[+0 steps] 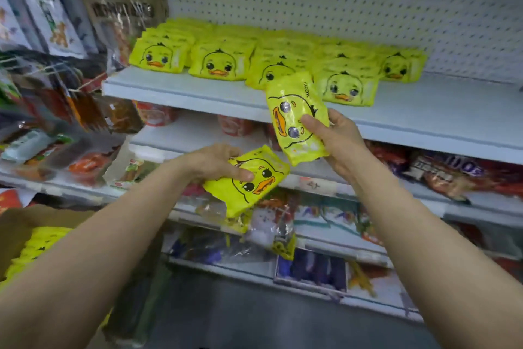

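left hand [215, 163] covers lower packet [256, 190], goods [70, 111] blurred

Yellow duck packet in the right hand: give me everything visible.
The yellow duck packet is a glossy, plastic-looking pouch printed with a cartoon duck face: black outlines, dark eyes, orange beak. It looks sealed. It stands on end, face turned sideways, held in the air before the front edge of the top shelf. The right hand pinches it, thumb on the front.
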The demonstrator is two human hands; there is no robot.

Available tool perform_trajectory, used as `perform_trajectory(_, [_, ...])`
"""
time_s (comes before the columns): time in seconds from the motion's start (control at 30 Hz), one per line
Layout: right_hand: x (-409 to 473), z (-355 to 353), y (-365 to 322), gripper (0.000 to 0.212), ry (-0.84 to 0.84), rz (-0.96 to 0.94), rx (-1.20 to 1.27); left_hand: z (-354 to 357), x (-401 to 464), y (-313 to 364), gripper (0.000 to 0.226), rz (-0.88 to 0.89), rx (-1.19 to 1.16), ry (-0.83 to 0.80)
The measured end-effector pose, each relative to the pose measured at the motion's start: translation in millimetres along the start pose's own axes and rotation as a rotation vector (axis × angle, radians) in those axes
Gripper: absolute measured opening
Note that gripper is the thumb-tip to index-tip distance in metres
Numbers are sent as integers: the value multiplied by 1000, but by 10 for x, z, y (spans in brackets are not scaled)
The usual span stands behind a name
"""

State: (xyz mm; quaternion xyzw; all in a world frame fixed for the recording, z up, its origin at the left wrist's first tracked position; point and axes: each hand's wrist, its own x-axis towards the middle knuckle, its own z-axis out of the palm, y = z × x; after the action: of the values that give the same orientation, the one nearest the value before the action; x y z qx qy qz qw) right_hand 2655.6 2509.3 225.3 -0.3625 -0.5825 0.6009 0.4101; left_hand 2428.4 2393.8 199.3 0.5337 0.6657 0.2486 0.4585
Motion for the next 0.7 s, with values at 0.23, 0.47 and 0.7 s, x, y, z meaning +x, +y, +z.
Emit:
perform_trajectory(0.23, [128, -1254, -389, 34, 229, -115, 13, 384, 687, 1131, 40, 108, 42, -151])
perform_trajectory(0.47, [511, -2101, -728, 25, 356, -183, 5, 507, 1657, 2022, 77, 264, 250, -154])
perform_trajectory(0.7, [987, -2719, -1019, 25, 429, -253, 1, 788, 2472, 2815, 65, 398, 585, -160])
